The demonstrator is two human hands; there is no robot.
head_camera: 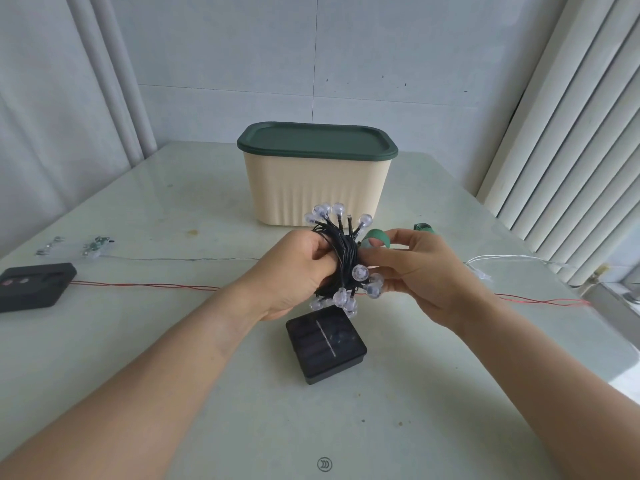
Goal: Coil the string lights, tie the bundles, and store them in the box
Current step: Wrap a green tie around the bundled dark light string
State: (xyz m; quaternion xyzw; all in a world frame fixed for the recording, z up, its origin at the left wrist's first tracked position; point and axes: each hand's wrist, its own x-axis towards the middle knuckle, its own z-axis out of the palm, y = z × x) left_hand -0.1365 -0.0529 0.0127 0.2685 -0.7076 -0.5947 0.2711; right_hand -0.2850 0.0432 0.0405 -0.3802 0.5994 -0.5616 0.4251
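Note:
My left hand [294,268] grips a coiled bundle of black-wired string lights [344,261] with clear round bulbs, held above the table. My right hand [415,268] touches the bundle's right side and pinches a green strap [379,237] beside the coil. A black square solar panel [325,344] lies on the table just below the bundle. Behind them stands the cream box [317,188] with its dark green lid [317,140] on.
A red wire [138,285] runs across the table from a black control unit [34,285] at the left. A thin silver wire with a clear battery pack [91,249] lies behind it. A white wire [512,259] and another green strap [424,227] lie at the right.

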